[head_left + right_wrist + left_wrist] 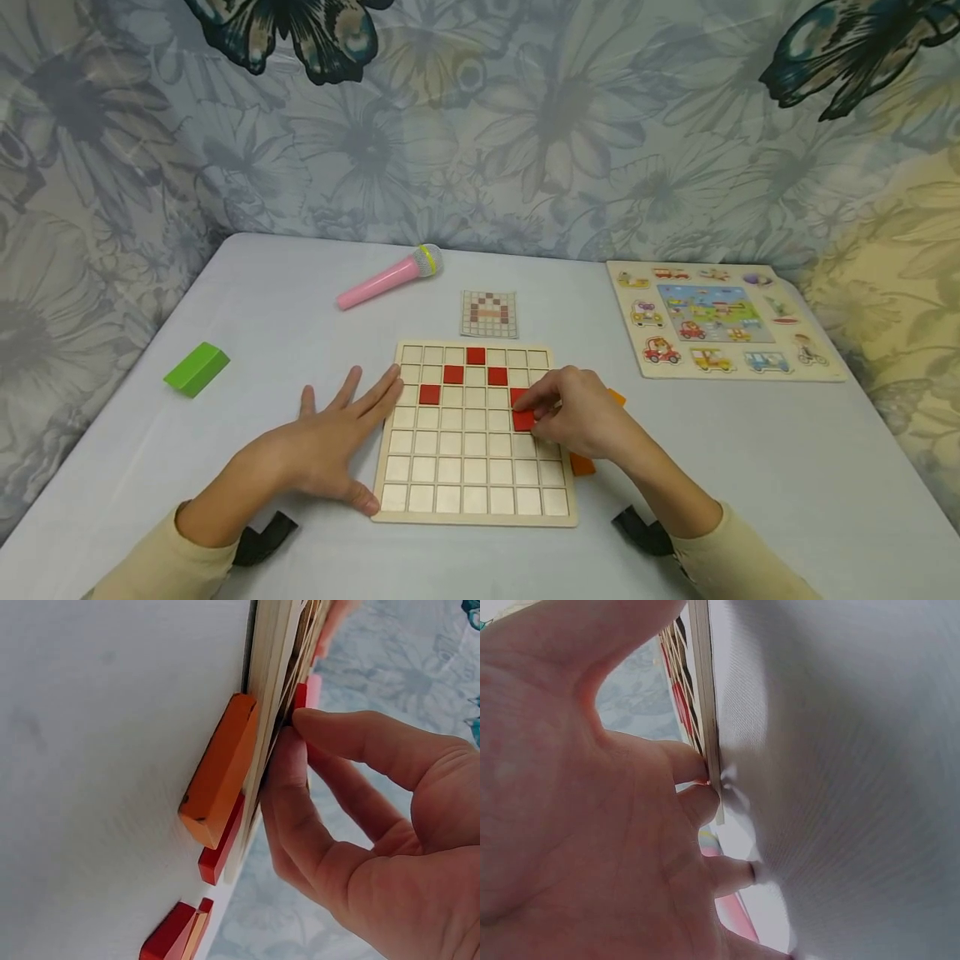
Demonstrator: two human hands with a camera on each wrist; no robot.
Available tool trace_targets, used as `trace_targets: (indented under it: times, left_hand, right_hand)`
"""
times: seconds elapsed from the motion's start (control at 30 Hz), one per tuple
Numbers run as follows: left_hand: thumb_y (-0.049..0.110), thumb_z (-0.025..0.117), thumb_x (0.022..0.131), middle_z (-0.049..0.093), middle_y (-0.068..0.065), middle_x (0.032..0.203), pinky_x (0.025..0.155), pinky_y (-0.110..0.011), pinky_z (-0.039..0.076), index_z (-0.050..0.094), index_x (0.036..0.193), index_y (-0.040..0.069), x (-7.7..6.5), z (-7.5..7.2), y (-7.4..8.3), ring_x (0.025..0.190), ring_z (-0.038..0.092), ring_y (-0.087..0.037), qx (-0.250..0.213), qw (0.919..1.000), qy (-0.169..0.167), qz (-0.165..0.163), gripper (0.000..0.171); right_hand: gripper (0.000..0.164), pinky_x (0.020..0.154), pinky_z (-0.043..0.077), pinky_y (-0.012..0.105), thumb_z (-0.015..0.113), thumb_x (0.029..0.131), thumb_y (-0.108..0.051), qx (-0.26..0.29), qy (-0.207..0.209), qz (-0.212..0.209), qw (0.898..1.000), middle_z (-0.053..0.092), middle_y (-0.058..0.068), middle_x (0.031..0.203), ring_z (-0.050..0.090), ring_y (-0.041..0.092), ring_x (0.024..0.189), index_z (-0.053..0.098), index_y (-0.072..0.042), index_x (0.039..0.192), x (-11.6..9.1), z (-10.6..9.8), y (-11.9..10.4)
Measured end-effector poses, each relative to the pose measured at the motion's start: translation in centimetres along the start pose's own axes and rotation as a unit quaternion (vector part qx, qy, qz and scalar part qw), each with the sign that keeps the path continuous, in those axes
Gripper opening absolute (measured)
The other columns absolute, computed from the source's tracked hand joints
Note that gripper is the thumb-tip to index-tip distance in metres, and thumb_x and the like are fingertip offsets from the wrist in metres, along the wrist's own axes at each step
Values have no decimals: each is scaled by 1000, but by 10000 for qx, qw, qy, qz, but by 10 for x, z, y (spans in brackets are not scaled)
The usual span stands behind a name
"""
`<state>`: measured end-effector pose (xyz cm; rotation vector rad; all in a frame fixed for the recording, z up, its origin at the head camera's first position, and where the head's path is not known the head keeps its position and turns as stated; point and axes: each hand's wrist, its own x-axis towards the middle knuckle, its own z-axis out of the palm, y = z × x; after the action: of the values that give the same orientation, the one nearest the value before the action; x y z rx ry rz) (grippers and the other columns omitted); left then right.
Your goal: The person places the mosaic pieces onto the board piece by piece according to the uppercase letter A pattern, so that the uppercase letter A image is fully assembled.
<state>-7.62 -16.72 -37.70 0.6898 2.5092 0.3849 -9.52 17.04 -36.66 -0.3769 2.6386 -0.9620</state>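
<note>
The right hand [581, 414], thumb and fingers bent nearly together, pinched a flat red square tile [522, 421] at the right part of a pale wooden grid board [476, 518]. The left hand [326, 443] lay spread wide, thumb and forefinger touching the board's left edge. A pink toy microphone with a grey head [382, 282] lay far left.

A green block [197, 369], pink microphone [382, 282] and picture puzzle [720, 307] lie well apart.

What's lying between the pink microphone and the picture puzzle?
The head view shows a small card with a grid pattern between the microphone and the puzzle, apart from both.
</note>
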Motion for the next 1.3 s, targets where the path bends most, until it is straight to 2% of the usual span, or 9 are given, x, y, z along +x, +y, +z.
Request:
trace_targets:
  times: [0.8, 1.3]
  left_hand:
    - [63, 91, 61, -11, 2, 177, 102, -93, 1, 4, 169, 17, 0, -1, 2, 159, -5, -50, 38, 10000, 0, -25, 146]
    - [61, 92, 63, -11, 0, 177, 101, -93, 2, 5, 169, 16, 0, -1, 1, 159, -4, -51, 23, 10000, 40, 18, 145]
  right_hand:
    - [28, 66, 52, 26, 81, 76, 7, -201, 225, -255, 9992, 71, -1, 89, 59, 12, 75, 84, -14, 95, -1, 5, -1]
    - [30, 68, 51, 28, 82, 76, 6, -188, 161, -193, 9995, 70, 0, 91, 58, 14, 78, 84, -15, 97, -1, 3, -1]
